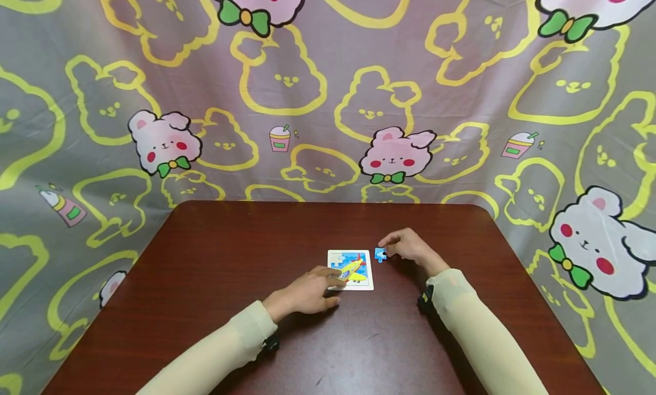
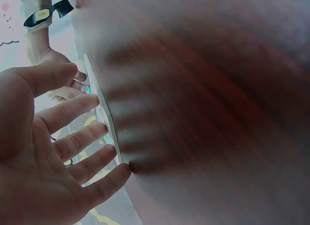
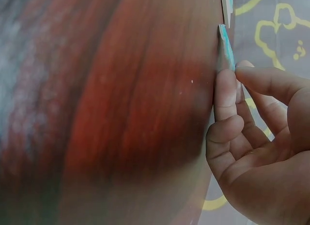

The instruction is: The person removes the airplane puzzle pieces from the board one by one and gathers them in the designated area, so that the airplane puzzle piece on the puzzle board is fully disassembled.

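Note:
A small square jigsaw puzzle [image 1: 371, 278] with a white border and a yellow airplane on blue lies on the table. At its upper left, a pale gap with piece outlines shows. My left hand [image 1: 305, 291] reaches over the puzzle's left side with fingers spread and fairly straight. In the left wrist view those fingertips [image 2: 107, 130] meet the board's edge. Just right of the puzzle, my right hand [image 1: 410, 248] pinches a blue jigsaw piece [image 1: 380, 254] between thumb and finger. The right wrist view shows that piece [image 3: 226, 53] tilted, close to the tabletop.
The dark red-brown wooden table [image 1: 246, 235] has rounded far corners. Behind it and along both sides hangs a grey curtain [image 1: 318, 99] printed with yellow outlines and pink bunnies. A black strap device [image 1: 425, 298] sits at the right wrist, another [image 1: 271, 343] at the left.

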Demonstrator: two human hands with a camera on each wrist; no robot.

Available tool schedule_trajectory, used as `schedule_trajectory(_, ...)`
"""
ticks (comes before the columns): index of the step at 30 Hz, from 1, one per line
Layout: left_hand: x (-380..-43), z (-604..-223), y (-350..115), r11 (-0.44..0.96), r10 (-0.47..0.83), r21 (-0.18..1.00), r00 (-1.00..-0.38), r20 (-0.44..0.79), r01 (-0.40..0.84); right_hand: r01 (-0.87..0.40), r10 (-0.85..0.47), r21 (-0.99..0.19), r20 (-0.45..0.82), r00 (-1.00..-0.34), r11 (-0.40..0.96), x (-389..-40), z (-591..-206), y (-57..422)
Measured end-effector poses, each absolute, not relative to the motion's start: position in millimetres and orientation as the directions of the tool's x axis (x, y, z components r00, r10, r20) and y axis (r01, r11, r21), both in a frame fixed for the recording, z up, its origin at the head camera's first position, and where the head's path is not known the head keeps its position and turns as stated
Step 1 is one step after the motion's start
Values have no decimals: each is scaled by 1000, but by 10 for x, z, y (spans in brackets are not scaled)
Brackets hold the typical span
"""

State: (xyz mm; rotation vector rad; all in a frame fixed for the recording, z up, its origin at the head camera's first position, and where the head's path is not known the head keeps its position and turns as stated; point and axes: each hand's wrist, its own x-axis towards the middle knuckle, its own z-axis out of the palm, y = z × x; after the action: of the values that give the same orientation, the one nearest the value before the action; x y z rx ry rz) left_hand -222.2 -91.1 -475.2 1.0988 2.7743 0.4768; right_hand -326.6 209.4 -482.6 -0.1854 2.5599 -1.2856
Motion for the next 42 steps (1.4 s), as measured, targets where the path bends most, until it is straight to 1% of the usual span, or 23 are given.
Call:
schedule_trajectory(6,-2218,-4752,-911,692,680,332,-733,1,641,15,-227,-797,-189,-955,604,-3268,-4818,2102)
schedule_trajectory(18,-2228,-4761,-908,681,692,329,-722,4,654,2,-247,-814,-179,-952,581,-3278,-4818,2095)
schedule_trajectory(26,-2211,-4750,-911,694,680,326,-733,-7,642,-13,-282,-834,-171,-944,552,-3269,-4759,1998)
schedule_trajectory(31,-2226,-4761,-914,688,688,318,-726,-1,652,-30,-295,-839,-158,-942,543,-3285,-4746,1926)
schedule_trajectory(39,-2235,-4763,-912,698,680,322,-733,-19,639,-15,-302,-844,-175,-937,536,-3247,-4695,1812)
schedule_trajectory(42,-2232,-4785,-910,690,686,317,-727,0,651,-21,-307,-841,-173,-936,540,-3243,-4706,1774)
